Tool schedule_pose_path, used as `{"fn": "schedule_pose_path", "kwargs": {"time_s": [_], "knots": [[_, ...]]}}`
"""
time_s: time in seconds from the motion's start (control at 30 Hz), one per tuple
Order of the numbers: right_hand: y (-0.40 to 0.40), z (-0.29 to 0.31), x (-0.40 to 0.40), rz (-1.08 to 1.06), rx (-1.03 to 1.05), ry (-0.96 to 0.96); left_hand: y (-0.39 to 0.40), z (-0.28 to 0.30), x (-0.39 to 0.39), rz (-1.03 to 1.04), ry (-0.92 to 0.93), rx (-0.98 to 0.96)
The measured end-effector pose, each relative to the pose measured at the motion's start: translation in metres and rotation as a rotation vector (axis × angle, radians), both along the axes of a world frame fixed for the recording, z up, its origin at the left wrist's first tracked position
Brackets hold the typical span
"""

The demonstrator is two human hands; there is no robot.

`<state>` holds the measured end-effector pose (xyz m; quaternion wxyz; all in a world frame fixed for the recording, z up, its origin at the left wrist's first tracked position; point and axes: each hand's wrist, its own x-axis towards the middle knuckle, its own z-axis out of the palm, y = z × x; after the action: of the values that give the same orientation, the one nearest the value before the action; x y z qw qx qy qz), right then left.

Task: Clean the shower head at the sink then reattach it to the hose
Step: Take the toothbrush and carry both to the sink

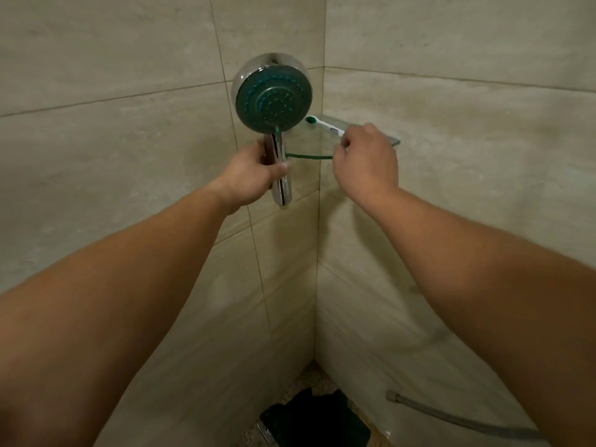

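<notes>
A chrome shower head (272, 98) with a round teal spray face is held upright before the tiled corner. My left hand (254, 175) grips its chrome handle, whose lower end hangs free with no hose on it. My right hand (364, 162) pinches the white handle of a toothbrush (324, 123); its green head lies right beside the spray face's lower right rim. The loose metal hose (451, 417) lies low at the right, its end fitting pointing left.
A glass corner shelf (387, 138) is fixed to the walls right behind my right hand. Beige tiled walls meet in a corner ahead. A dark cloth (317, 421) lies on the speckled floor below, next to a chrome fitting (264, 432).
</notes>
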<state>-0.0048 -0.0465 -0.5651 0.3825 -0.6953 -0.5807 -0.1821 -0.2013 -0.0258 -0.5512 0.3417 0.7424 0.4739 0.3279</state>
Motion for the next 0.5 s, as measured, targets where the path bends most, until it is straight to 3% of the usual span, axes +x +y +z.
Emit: {"fn": "schedule_pose_path", "kwargs": {"time_s": [0.23,0.5], "knots": [[0.054,0.036,0.01,-0.176,-0.364,-0.125,0.006,-0.001,-0.009,0.056,-0.011,-0.011],[0.078,0.041,0.009,-0.198,-0.477,-0.069,0.02,-0.002,-0.022,0.13,0.01,0.013]]}}
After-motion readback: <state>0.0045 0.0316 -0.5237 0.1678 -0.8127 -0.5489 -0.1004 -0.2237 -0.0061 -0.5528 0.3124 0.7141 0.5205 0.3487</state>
